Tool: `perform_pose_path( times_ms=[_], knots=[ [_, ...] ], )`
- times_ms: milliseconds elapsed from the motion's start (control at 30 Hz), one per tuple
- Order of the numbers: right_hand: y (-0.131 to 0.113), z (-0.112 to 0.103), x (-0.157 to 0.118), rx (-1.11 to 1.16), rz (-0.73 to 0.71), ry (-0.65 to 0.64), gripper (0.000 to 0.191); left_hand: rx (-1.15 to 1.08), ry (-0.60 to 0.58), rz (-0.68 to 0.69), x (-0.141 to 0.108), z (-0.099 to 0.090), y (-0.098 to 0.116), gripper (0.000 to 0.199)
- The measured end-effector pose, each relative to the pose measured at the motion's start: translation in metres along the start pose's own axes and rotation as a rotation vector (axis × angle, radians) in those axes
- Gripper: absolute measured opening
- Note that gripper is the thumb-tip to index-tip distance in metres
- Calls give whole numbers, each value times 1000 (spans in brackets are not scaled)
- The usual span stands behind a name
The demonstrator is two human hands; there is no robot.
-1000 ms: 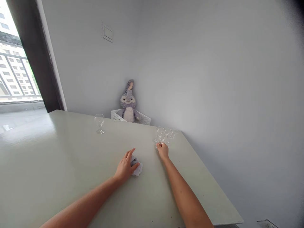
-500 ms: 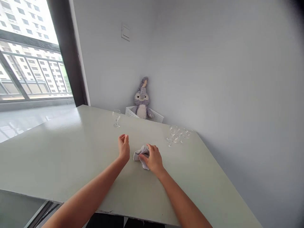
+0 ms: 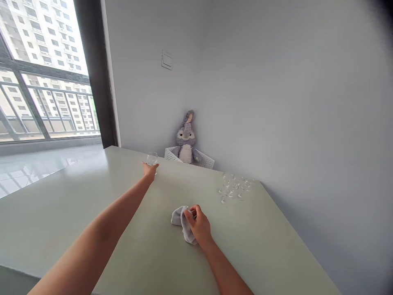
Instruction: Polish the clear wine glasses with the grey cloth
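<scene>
My left hand [image 3: 150, 169] reaches far across the table to a clear stemmed glass [image 3: 152, 158]. Its thumb and fingers are spread to either side, just below the bowl; it hides most of the stem, and whether it touches the glass I cannot tell. Nearer to me, my right hand [image 3: 200, 226] is closed on a crumpled light grey cloth [image 3: 186, 227], gripping it between thumb and fingers. Part of the cloth hangs loosely to the left, against or just over the tabletop.
Several clear glasses [image 3: 233, 187] stand grouped at the table's [image 3: 147, 254] back right. Behind the far edge, a purple plush toy [image 3: 186, 143] sits in a white perforated basket [image 3: 207, 161]. Walls close off the back and right; a window [image 3: 46, 102] is at the left.
My left hand has moved forward from beside the cloth to the single glass, its fingers spreading. My right hand still has the cloth, which hangs more loosely. The view has tilted up slightly.
</scene>
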State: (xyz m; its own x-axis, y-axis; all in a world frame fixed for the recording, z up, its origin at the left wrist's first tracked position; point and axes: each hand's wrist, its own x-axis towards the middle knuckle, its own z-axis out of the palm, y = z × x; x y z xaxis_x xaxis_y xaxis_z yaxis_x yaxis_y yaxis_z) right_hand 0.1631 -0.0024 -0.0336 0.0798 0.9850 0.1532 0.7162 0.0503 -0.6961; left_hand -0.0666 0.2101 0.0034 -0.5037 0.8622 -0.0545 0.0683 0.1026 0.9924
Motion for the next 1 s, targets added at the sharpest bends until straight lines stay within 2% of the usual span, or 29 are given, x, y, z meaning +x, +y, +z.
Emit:
perform_pose_path(
  times_ms=[100, 200, 267, 400, 533, 600, 667, 733, 800, 900, 1000],
  knots=[
    [-1, -1, -2, -12, -11, -50, 47, -35, -27, -25, 4, 5, 0, 82],
    [-3, 0, -3, -19, -69, -72, 33, -50, -68, -21, 0, 9, 1, 70],
    [-4, -1, -2, 65, -62, -66, 23, -49, -94, -3, -9, 11, 1, 61],
    [1, -4, 6, 515, 62, -40, 30, -10, -186, 83, -47, 15, -2, 51],
    [9, -11, 13, 1075, 329, 53, 37, 59, -292, 214, -101, 12, -8, 46],
    [12, -16, 15, 1273, 431, 103, 36, 158, -310, 320, -126, 9, -11, 43],
    [14, -22, 15, 1381, 474, 152, 35, 317, -316, 465, -146, 7, -14, 44],
    [12, -30, 14, 1383, 465, 208, 38, 467, -319, 588, -159, 5, -18, 47],
    [9, -37, 11, 1294, 387, 288, 43, 546, -323, 637, -167, 6, -23, 48],
    [0, -44, 3, 1032, 150, 387, 44, 617, -331, 656, -174, 6, -31, 47],
    [-9, -40, -7, 759, -111, 305, 40, 642, -357, 722, -178, 6, -35, 46]
  ],
)
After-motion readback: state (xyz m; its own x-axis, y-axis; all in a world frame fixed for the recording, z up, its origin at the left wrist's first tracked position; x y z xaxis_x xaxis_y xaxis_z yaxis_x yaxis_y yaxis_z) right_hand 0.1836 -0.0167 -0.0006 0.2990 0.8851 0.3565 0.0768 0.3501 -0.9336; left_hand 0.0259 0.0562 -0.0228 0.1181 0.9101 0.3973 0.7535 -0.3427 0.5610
